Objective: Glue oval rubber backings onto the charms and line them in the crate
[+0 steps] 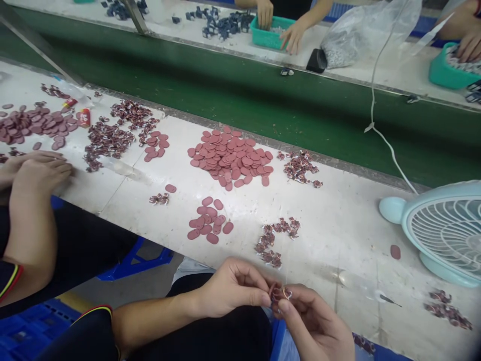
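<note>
My left hand [240, 288] pinches a small brown moulded part [278, 293] with white and tan edges, at the near edge of the table. My right hand [319, 323] grips the same part from the other side, thumb and fingers closed on it. Just beyond the hands lies a curved cluster of similar small brown parts [268, 243]. A small group of reddish-brown oval discs [210, 220] is to its left, and a large heap of oval discs [233, 155] lies farther back. The exact shape of the held part is partly hidden by my fingers.
A clear bottle with a thin dark tip [361, 286] lies right of my hands. A light-blue fan [443, 230] stands at the right. A co-worker's hands [41, 170] are at the left. Behind runs a green conveyor belt [225, 95], with people working at teal bins [263, 37] across it.
</note>
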`<state>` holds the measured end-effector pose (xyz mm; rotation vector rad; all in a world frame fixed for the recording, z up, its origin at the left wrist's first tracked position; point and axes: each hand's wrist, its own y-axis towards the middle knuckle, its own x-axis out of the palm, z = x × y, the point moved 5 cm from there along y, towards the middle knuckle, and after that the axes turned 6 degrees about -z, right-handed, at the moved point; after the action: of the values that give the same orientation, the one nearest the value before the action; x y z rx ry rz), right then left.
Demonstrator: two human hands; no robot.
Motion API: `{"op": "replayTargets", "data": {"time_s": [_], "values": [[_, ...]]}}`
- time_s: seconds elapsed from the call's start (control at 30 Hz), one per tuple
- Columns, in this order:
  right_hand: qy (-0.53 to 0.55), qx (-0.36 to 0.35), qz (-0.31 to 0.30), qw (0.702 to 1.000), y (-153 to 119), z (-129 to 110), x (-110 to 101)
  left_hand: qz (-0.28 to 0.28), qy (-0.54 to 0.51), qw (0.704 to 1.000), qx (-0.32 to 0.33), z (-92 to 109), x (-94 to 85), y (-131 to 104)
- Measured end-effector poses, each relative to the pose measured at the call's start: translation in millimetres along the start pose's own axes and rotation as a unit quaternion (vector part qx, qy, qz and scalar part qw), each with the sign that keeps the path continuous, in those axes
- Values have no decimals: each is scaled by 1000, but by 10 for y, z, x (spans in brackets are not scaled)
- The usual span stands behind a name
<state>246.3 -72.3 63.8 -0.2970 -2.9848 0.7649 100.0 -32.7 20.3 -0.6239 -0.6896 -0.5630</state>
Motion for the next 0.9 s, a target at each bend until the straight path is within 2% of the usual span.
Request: {"op": "replayTargets", "data": {"time_s": [0.13,0.3,0.37,0.53,0.77,0.9], "values": [[-36,24,-32,999,40,-29,-27,-3,5,1000,1,8,42,-9],[-10,41,-30,999,50,-3,-50,9,24,999,35,39,55,-23],[-18,32,-32,999,57,13,-71,16,22,999,40,44,52,-25],[-75,-2,-87,993,86,34,-111,29,18,999,36,38,58,-37],[-53,17,-75,996,69,-10,-65,30,8,998,52,42,76,-30],[-25,30,-35,999,44,-9,-17,17,-5,997,73,67,95,-20]]}}
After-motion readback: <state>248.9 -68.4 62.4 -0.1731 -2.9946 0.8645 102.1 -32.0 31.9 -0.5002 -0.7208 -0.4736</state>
